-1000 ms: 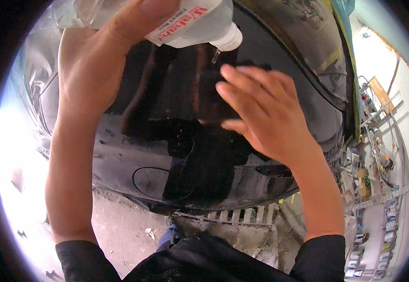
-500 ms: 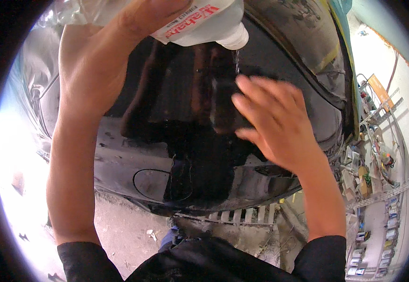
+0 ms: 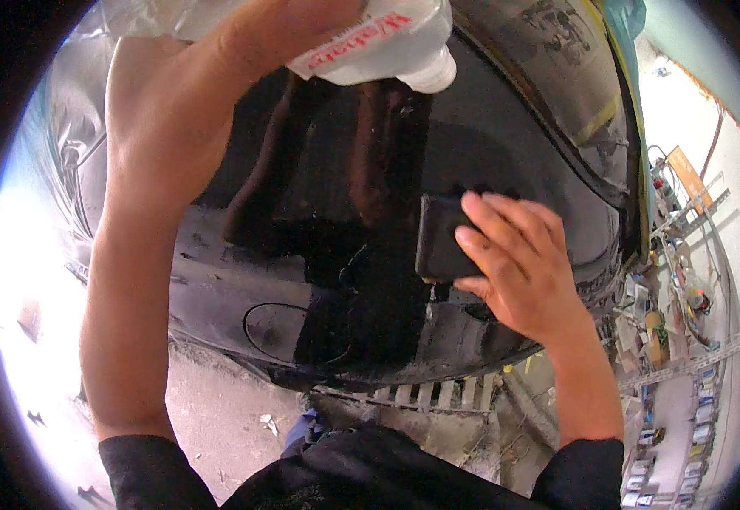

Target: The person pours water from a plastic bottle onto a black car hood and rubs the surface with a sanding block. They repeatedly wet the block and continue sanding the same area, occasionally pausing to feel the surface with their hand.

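Note:
At the top edge, my left hand (image 3: 298, 19) grips a translucent white plastic bottle (image 3: 378, 42) with red lettering. The bottle lies tilted, its mouth pointing right and down. Below it spreads a wet, glossy black car body panel (image 3: 336, 170) that mirrors my arms. My right hand (image 3: 519, 259) presses a dark rectangular block (image 3: 440, 238) against the panel, fingers laid over the block's right side and thumb at its near edge. Small drops and thin runs of liquid show on the panel. Part of the left hand is cut off by the frame.
Masked glass (image 3: 557, 59) with yellow tape borders the panel at the far right. Plastic sheeting (image 3: 81, 110) hangs at the left. Beyond the right side are cluttered shelves (image 3: 701, 408). A slatted grate (image 3: 438, 394) lies on the floor near my feet.
My right hand has come nearer and slightly right, with the block now plainly visible under its fingers. The stream from the bottle's mouth no longer shows. The bottle has shifted only slightly.

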`<state>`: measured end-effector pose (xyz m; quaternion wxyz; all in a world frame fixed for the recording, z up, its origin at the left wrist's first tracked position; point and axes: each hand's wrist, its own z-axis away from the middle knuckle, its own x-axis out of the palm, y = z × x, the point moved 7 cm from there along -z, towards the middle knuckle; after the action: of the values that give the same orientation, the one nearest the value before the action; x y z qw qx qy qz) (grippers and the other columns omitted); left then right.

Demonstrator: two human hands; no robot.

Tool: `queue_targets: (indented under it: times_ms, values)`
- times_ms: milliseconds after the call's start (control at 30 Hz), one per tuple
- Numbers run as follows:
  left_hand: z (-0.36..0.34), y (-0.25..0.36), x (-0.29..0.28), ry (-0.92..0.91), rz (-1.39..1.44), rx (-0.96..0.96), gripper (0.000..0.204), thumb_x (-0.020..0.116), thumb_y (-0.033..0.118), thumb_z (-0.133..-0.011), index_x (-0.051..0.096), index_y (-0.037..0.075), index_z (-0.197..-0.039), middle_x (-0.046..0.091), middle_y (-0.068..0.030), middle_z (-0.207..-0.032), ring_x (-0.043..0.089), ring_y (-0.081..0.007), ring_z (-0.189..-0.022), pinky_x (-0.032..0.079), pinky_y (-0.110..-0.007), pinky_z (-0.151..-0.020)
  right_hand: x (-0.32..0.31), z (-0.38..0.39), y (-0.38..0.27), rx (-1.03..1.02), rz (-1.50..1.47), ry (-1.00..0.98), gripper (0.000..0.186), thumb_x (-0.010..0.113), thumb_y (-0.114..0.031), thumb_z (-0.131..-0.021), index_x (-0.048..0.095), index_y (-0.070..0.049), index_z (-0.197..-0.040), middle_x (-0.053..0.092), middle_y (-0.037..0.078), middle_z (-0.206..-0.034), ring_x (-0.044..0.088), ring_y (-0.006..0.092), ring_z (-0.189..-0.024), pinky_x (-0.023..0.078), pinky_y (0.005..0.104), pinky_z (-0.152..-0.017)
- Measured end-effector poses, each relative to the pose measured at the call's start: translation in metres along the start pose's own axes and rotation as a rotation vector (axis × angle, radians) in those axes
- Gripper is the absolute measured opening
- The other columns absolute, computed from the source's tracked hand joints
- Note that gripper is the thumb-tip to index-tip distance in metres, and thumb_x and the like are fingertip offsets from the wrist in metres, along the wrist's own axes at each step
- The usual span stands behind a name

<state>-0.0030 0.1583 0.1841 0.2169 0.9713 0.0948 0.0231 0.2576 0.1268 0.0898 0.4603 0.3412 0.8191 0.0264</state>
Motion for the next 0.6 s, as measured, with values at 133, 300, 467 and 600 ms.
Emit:
queue_targets:
  times_ms: [133, 300, 467, 600]
  values:
    - [-0.002, 0.001, 0.006, 0.001, -0.011, 0.016, 0.062, 0.083, 0.035, -0.087, 0.059, -0.003, -0.130, 0.069, -0.0122, -0.115, 0.068, -0.0211, -0.102, 0.057, -0.035, -0.085, 0.000, -0.049, 0.016, 0.001, -0.014, 0.024, 0.067, 0.083, -0.019, -0.072, 0.057, -0.011, -0.133, 0.056, 0.009, -0.148, 0.056, 0.0310, -0.128, 0.041, 0.0481, -0.104]
    - [-0.001, 0.006, -0.004, 0.038, -0.042, 0.035, 0.064, 0.084, 0.035, -0.086, 0.059, -0.003, -0.131, 0.069, -0.0118, -0.113, 0.068, -0.0205, -0.101, 0.058, -0.034, -0.083, 0.008, -0.011, -0.007, -0.004, -0.030, 0.030, 0.059, 0.081, -0.025, -0.074, 0.061, -0.011, -0.128, 0.058, 0.006, -0.144, 0.056, 0.0279, -0.127, 0.042, 0.0469, -0.103]
    - [0.000, 0.008, -0.001, 0.017, 0.026, -0.029, 0.063, 0.083, 0.035, -0.087, 0.059, -0.003, -0.130, 0.070, -0.0114, -0.112, 0.069, -0.0199, -0.100, 0.058, -0.034, -0.082, 0.006, -0.047, 0.003, -0.004, -0.014, 0.030, 0.058, 0.080, -0.028, -0.076, 0.061, -0.012, -0.128, 0.057, 0.006, -0.144, 0.054, 0.0265, -0.127, 0.041, 0.0462, -0.102]
    - [0.002, 0.011, -0.002, 0.090, -0.212, 0.010, 0.062, 0.082, 0.036, -0.087, 0.060, -0.003, -0.130, 0.070, -0.0110, -0.112, 0.068, -0.0192, -0.099, 0.058, -0.033, -0.083, 0.010, -0.066, 0.005, -0.038, 0.009, 0.055, 0.061, 0.079, -0.028, -0.076, 0.059, -0.013, -0.131, 0.058, 0.006, -0.142, 0.054, 0.0267, -0.126, 0.042, 0.0464, -0.102]
